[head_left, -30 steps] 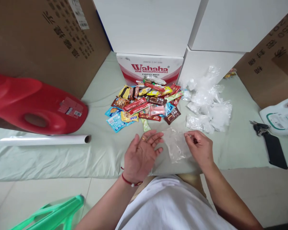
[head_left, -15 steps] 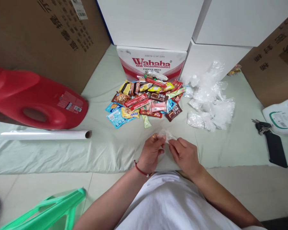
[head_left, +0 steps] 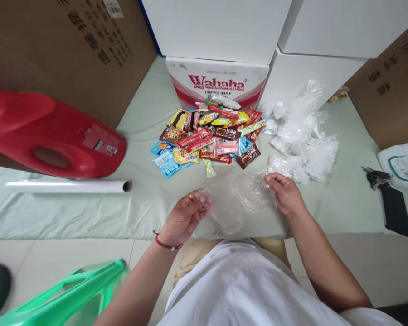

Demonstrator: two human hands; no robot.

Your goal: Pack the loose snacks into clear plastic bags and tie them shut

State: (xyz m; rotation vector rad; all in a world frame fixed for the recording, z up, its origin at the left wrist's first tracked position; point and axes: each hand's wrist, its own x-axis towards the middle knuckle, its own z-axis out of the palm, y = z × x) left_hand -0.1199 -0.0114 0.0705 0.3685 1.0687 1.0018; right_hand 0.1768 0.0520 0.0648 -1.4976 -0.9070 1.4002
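Note:
A clear plastic bag (head_left: 240, 201) is stretched out between my two hands, above the front edge of the cloth-covered surface. My left hand (head_left: 188, 213), with a red string bracelet at the wrist, pinches its left end. Its right end is pinched by my right hand (head_left: 285, 192). Just beyond the bag lies a heap of wrapped snacks (head_left: 207, 140) in red, blue, yellow and brown packets. To the right of the heap, close to my right hand, is a pile of crumpled clear plastic bags (head_left: 299, 140).
White boxes (head_left: 221, 81) stand behind the snacks. On the left are a red jug (head_left: 71, 149), a white roll (head_left: 68, 186) and a cardboard box (head_left: 88, 68). A black phone (head_left: 395, 210), keys (head_left: 374, 176) and a white bottle (head_left: 403, 167) lie right. A green stool (head_left: 64, 294) stands on the floor.
My hands have moved apart, left and right. The plastic bag, bunched up between my fingers before, is now spread out between them. The view has shifted slightly.

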